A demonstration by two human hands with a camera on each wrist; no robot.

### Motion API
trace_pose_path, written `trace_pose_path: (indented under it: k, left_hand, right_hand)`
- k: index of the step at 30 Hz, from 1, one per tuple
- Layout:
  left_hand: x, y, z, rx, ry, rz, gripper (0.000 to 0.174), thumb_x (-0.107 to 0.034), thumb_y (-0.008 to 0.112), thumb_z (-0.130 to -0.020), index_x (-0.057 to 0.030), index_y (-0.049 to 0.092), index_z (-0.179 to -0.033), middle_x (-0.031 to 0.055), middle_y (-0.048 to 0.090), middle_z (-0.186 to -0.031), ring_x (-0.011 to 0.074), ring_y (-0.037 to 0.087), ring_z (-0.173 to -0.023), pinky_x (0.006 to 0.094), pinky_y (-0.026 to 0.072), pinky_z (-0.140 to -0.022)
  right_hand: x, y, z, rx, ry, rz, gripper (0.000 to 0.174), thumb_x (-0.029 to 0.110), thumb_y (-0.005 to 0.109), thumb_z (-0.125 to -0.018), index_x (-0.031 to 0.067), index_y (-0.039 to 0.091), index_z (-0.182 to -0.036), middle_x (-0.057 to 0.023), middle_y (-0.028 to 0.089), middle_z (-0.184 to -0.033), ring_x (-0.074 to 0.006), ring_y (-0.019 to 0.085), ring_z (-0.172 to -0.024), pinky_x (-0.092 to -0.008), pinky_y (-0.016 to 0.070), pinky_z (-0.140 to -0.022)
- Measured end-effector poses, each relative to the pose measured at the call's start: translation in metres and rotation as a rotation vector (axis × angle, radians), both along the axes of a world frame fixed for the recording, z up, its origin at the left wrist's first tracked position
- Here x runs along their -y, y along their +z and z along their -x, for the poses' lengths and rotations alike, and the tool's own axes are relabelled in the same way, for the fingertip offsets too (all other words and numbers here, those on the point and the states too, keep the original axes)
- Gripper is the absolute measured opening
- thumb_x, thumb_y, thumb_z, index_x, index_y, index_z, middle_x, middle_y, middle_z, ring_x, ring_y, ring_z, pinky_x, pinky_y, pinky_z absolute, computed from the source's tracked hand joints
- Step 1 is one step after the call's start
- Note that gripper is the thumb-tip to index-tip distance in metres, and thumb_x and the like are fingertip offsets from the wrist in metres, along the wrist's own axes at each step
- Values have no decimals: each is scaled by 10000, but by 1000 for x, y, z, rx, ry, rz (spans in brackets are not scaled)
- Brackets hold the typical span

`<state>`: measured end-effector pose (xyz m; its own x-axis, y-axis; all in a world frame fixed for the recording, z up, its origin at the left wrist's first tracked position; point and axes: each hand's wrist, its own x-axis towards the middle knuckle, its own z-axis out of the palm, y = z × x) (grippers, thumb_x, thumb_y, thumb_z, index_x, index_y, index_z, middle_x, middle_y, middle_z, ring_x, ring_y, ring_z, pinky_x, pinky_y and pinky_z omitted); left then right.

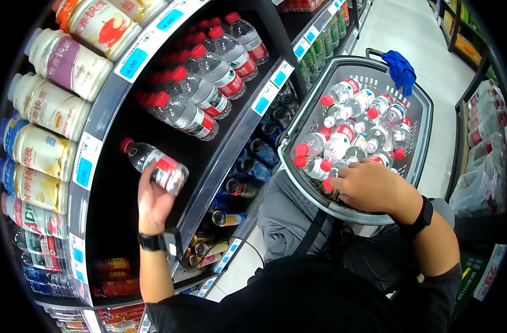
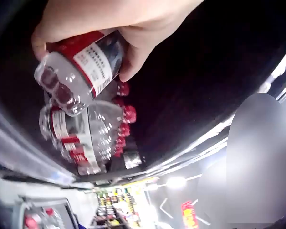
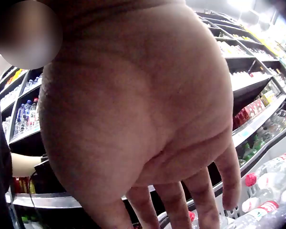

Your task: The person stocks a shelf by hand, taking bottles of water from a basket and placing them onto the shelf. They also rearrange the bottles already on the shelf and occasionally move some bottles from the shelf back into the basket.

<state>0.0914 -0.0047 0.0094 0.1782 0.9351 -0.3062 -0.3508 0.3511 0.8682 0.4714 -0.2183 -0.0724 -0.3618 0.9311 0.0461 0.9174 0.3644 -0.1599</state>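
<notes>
My left hand (image 1: 155, 205) grips a clear bottle with a red cap and red-and-white label (image 1: 167, 171) at the front of a dark shelf. In the left wrist view, fingers and thumb of the hand (image 2: 105, 16) wrap the bottle (image 2: 96, 67), its base towards the camera. My right hand (image 1: 375, 186) is over the near side of a grey basket (image 1: 427, 119), fingers down at several similar bottles (image 1: 339, 141). The right wrist view shows the palm of this hand (image 3: 143, 114) with fingers loosely extended; whether their tips touch a bottle is hidden.
Rows of red-capped bottles (image 1: 201, 94) stand on the shelf beyond the left hand. Large white bottles (image 1: 48, 111) line the far left. Cans (image 1: 256, 166) sit below, behind a price rail (image 1: 242, 130). A blue cloth (image 1: 399, 71) hangs on the basket's far corner.
</notes>
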Motion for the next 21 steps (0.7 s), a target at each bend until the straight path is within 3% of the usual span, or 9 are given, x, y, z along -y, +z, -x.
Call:
trace_pose_path:
  k: [4, 7, 9, 11, 15, 17, 18, 21]
  left_hand:
    - [-90, -20, 38, -155, 103, -81, 417, -186, 766, -852, -76, 594, -1215, 56, 621, -1177, 206, 595, -1092, 371, 460, -988]
    - [-162, -39, 59, -341, 229, -132, 422, -134, 841, -764, -103, 646, -1136, 28, 665, -1067, 187, 641, -1001, 334, 497, -916]
    - [-209, -64, 81, -461, 220, -207, 412, -185, 854, -756, -130, 672, -1121, 27, 659, -1114, 177, 599, -1041, 335, 463, -906]
    - [-219, -65, 72, -497, 255, -195, 444, -194, 856, -754, -138, 671, -1153, 8, 658, -1110, 169, 597, -1022, 333, 463, -884]
    - [-242, -75, 79, -556, 309, -240, 373, -236, 763, -861, -131, 650, -1201, 19, 601, -1205, 167, 530, -1128, 313, 486, -858]
    - [-256, -77, 91, -674, 253, -312, 463, -79, 861, -732, -92, 661, -1150, 60, 677, -1056, 175, 661, -868, 366, 553, -703]
    - [-262, -77, 90, -674, 247, -313, 463, -79, 861, -732, -92, 661, -1150, 60, 677, -1056, 175, 661, -868, 366, 553, -703]
    - [-281, -83, 92, -649, 399, -233, 474, -78, 824, -773, -94, 642, -1210, 67, 665, -1083, 155, 648, -859, 375, 542, -669]
  right_hand:
    - [5, 4, 6, 15, -26, 40, 178, 217, 621, -838, 98, 655, -965, -90, 674, -871, -300, 686, -871, -420, 534, -754]
    - [10, 3, 6, 31, -41, 82, 181, 218, 618, -851, 102, 653, -985, -89, 675, -877, -301, 681, -895, -420, 530, -767]
    - [12, 4, 6, -43, -99, 160, 187, 224, 620, -859, 102, 652, -997, -96, 673, -881, -305, 677, -896, -424, 527, -781]
    - [16, 3, 6, -34, -114, 171, 190, 224, 622, -860, 98, 650, -1000, -99, 675, -887, -305, 675, -900, -428, 529, -784]
    - [23, 3, 8, -14, -137, 164, 190, 219, 627, -860, 91, 648, -999, -104, 680, -907, -305, 671, -909, -434, 537, -794]
    - [27, 3, 9, -9, -146, 197, 247, 241, 645, -865, 104, 657, -1071, -102, 678, -930, -306, 672, -908, -428, 532, -797]
    - [29, 3, 10, -3, -153, 226, 309, 263, 663, -870, 117, 665, -1142, -100, 676, -954, -307, 672, -908, -423, 527, -799]
    - [32, 4, 12, -9, -183, 248, 306, 258, 670, -863, 110, 667, -1131, -106, 676, -971, -316, 670, -921, -430, 531, -799]
